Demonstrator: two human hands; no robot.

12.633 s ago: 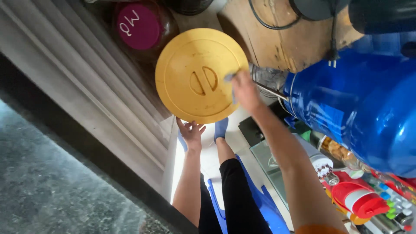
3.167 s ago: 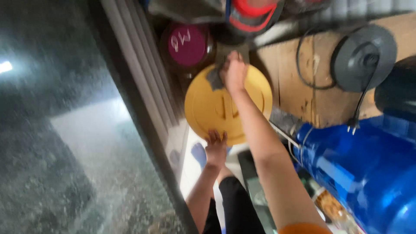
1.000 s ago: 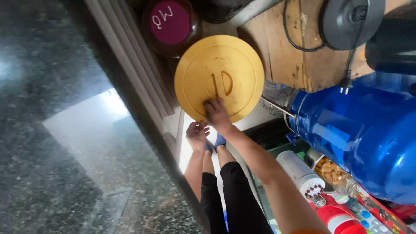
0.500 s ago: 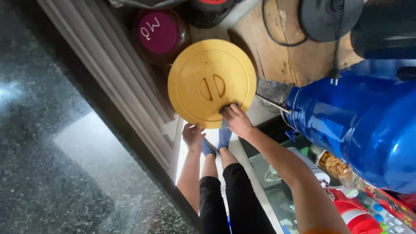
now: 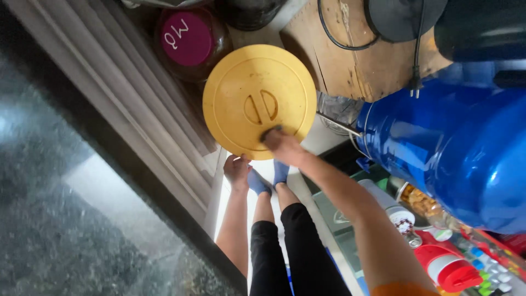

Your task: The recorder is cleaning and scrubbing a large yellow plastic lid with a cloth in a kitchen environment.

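Note:
A round yellow lid (image 5: 241,93) with two half-moon finger recesses at its centre fills the middle of the view. My right hand (image 5: 283,147) lies on its lower right edge, fingers pressed on a small dark cloth (image 5: 270,131) against the lid. My left hand (image 5: 236,170) is just below the lid's lower rim, fingers curled up at the edge of the container under it. My legs in black trousers and my feet in blue socks (image 5: 267,178) are below, between my arms.
A jar with a maroon lid (image 5: 188,38) stands just beyond the yellow lid. A big blue barrel (image 5: 455,148) is close on the right, with a wooden board (image 5: 350,60) and a black cable behind it. A dark stone counter (image 5: 66,219) runs along the left. Bottles and red-capped containers (image 5: 449,268) crowd the lower right.
My right hand with the cloth went from the lid's far edge down to its near edge, then slid right along that rim. My left hand stayed under the lid.

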